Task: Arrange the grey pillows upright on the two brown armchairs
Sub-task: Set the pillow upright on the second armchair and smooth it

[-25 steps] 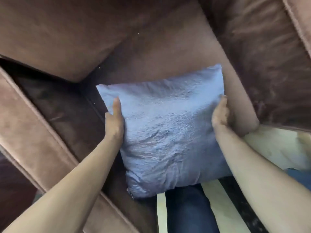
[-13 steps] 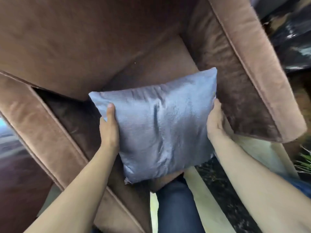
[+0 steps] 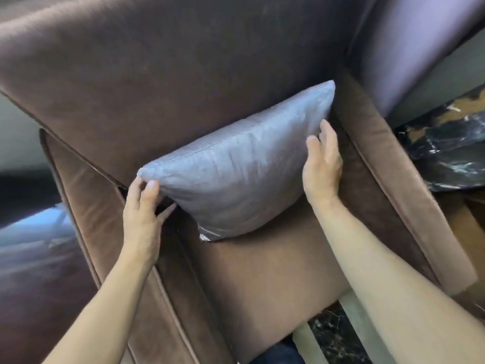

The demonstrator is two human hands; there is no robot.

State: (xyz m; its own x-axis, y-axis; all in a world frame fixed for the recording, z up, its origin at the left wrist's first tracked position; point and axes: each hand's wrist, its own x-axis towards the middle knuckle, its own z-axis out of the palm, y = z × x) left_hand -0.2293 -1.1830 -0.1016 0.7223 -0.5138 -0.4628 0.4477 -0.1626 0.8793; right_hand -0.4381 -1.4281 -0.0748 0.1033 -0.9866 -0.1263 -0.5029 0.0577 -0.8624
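A grey pillow (image 3: pixel 241 179) stands on edge on the seat (image 3: pixel 262 271) of a brown armchair, leaning against its backrest (image 3: pixel 170 74) and tilted so that its right corner is higher. My left hand (image 3: pixel 141 214) pinches the pillow's lower left top corner between thumb and fingertips. My right hand (image 3: pixel 321 169) lies flat against the pillow's right side with the fingers straight and apart. Only one pillow and one armchair are in view.
The chair's left armrest (image 3: pixel 86 206) and right armrest (image 3: pixel 393 179) flank the seat. Dark marbled floor (image 3: pixel 446 153) lies to the right, and a purplish upholstered surface (image 3: pixel 406 35) stands at the top right. My leg in blue trousers (image 3: pixel 278 355) is at the seat's front edge.
The pillow has gone from being held above the seat to standing against the backrest. My left hand moved up to its corner and my right hand opened flat against its side.
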